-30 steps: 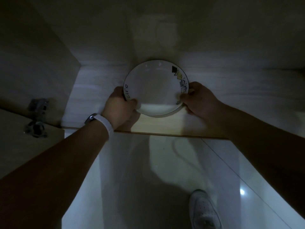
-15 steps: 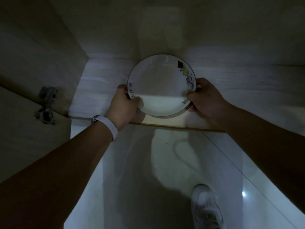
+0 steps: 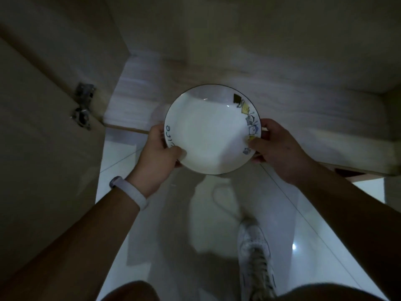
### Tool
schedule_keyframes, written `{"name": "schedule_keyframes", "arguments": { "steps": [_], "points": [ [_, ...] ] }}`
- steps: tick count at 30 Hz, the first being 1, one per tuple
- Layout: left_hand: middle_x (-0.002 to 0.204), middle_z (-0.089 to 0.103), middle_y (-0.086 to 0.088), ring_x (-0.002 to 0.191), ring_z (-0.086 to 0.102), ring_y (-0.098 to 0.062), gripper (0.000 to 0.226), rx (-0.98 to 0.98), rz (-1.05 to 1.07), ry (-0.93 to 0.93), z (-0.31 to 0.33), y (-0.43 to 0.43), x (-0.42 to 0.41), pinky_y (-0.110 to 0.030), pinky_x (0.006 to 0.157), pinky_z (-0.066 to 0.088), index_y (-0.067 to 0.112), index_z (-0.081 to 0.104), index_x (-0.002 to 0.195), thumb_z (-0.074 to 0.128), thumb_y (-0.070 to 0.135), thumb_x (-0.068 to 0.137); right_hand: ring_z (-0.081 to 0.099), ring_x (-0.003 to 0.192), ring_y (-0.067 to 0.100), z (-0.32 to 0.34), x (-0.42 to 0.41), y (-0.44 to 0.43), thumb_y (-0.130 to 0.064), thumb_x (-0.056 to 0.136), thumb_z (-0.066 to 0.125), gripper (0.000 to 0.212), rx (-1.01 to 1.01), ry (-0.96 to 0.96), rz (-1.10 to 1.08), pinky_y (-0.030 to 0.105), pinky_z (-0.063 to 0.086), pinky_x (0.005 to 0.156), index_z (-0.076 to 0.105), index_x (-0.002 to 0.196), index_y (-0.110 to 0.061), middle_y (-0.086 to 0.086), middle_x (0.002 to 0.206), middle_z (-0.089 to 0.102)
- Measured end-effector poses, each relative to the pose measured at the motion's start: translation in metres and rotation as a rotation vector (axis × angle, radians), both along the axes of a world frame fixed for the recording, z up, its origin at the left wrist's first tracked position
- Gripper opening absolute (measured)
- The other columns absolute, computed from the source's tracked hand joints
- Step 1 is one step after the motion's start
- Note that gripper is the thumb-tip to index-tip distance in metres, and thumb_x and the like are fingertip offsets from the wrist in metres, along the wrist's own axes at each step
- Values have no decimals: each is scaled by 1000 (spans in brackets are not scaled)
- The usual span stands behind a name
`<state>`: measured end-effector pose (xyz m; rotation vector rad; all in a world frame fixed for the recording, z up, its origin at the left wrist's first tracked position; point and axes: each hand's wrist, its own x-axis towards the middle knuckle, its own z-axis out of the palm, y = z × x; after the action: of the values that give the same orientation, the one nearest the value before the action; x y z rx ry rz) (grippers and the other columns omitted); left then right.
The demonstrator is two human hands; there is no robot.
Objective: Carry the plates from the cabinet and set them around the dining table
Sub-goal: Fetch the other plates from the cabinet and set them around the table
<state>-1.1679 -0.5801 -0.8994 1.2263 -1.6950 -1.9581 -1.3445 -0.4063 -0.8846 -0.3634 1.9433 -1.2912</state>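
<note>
We hold the round white ceramic plate with a thin dark rim and printed motif (image 3: 208,131) at the front edge of the pale wooden cabinet shelf (image 3: 293,118), its near half over the glossy white floor tiles (image 3: 303,213). The left hand (image 3: 158,155) and right hand (image 3: 280,148) pinch opposite rims, thumbs on top. We advise drawing it out level, clear of the open cabinet door (image 3: 43,148).

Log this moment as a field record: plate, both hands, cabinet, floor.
plate: white plate, dark rim, drawings on right edge, blue lettering on left
left hand: left hand grips plate's left rim, thumb on top; white wristband
right hand: right hand grips right rim, thumb on top
cabinet: cabinet shelf behind plate; door hinge at left
floor: glossy tiles, white shoe
</note>
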Motion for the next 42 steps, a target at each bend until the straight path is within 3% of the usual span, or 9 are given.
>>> {"name": "schedule_keyframes", "arguments": {
  "steps": [6, 13, 17, 20, 23, 30, 36, 39, 42],
  "points": [
    [109, 64, -6, 89, 64, -21, 48, 27, -17, -51, 62, 13, 44, -35, 60, 58, 30, 43, 108, 60, -8, 84, 70, 92, 23, 62, 26, 8, -2, 89, 57, 36, 110, 28, 107, 44, 61, 76, 58, 115, -27, 3, 105, 70],
    [117, 61, -9, 104, 63, -30, 55, 167, -10, -120, 172, 41, 101, -55, 76, 58, 38, 45, 112, 69, -2, 81, 67, 92, 14, 181, 64, 29, 1, 90, 55, 41, 184, -55, 176, 33, 60, 71, 54, 118, -30, -5, 106, 68],
    [115, 63, -12, 101, 64, -31, 56, 225, 11, -130, 252, 62, 128, -48, 72, 59, 28, 45, 120, 70, -3, 80, 68, 90, 12, 255, 90, 49, 0, 88, 55, 48, 211, -24, 176, 35, 60, 74, 59, 100, -46, -10, 98, 70],
    [114, 63, -12, 99, 66, -29, 61, 302, 48, -91, 320, 75, 150, -45, 68, 59, 22, 46, 123, 72, 1, 72, 68, 89, 8, 320, 113, 59, 0, 87, 54, 50, 220, -21, 187, 29, 58, 72, 58, 102, -48, -12, 100, 71],
    [112, 64, -7, 97, 65, -23, 54, 338, 58, -61, 390, 88, 172, -39, 67, 59, 24, 46, 121, 63, -10, 83, 68, 89, 9, 391, 138, 70, 2, 87, 53, 53, 224, -31, 166, 24, 56, 67, 57, 102, -48, -11, 99, 71],
    [110, 66, 0, 89, 70, -11, 49, 318, -39, 12, 529, 119, 223, -31, 65, 57, 21, 46, 121, 57, -12, 87, 70, 90, 12, 539, 197, 112, -2, 84, 51, 47, 230, 73, 112, 47, 60, 78, 61, 112, -39, -12, 100, 73],
    [100, 71, -7, 83, 69, -18, 49, 269, -149, 56, 617, 148, 250, -32, 64, 56, 18, 46, 124, 57, -13, 86, 71, 91, 16, 635, 247, 165, 0, 86, 51, 48, 195, 87, -17, 44, 60, 81, 61, 121, -32, -7, 99, 75],
    [92, 70, -8, 73, 67, -18, 47, 236, -215, 71, 655, 166, 252, -25, 54, 53, 18, 48, 122, 55, -12, 87, 71, 90, 19, 675, 265, 194, 3, 88, 51, 44, 171, 101, -96, 47, 59, 82, 63, 115, -29, -3, 97, 75],
    [91, 70, -8, 75, 66, -18, 47, 198, -295, 114, 683, 189, 246, -31, 57, 54, 19, 50, 121, 55, -12, 87, 70, 92, 25, 713, 280, 232, 4, 89, 49, 46, 130, 162, -134, 50, 58, 83, 63, 105, -37, -1, 98, 74]
  ]
}}
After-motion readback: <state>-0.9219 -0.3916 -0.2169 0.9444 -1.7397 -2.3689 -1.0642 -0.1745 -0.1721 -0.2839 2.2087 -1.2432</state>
